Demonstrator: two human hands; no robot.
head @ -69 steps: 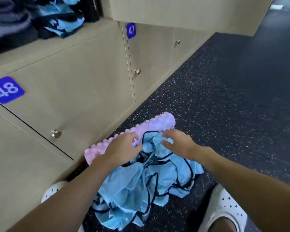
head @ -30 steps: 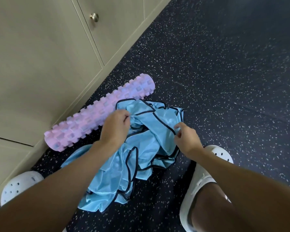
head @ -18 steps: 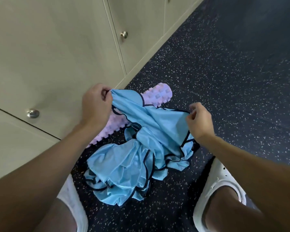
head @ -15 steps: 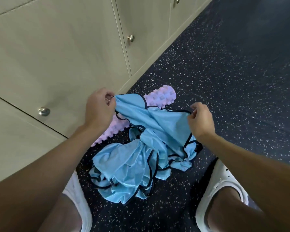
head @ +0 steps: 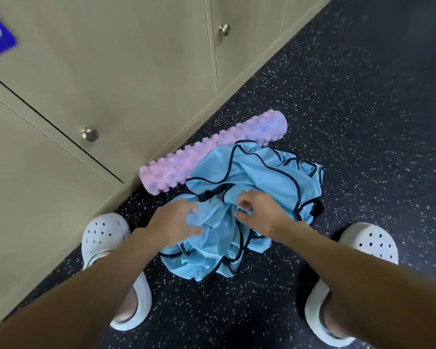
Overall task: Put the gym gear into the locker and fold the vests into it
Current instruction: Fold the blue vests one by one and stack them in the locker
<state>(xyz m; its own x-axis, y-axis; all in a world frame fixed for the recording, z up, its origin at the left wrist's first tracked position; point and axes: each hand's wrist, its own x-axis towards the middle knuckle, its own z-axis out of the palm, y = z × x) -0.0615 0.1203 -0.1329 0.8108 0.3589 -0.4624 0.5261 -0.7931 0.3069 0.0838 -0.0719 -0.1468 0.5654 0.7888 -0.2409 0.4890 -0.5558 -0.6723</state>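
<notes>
Vests (head: 249, 172), crumpled light-blue with black trim, lie heaped again, none stretched. Right grip (head: 258, 214) pinches cloth; left grip (head: 174, 222), cannot tell. Folding likely restarts.

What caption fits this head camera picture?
Left hand on and right hand pinching a crumpled pile of light-blue, black-trimmed vests, beside a knobbly pink foam roller on the speckled floor.

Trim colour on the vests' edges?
Black piping on the light blue vests; it shows best in the head view.
</notes>
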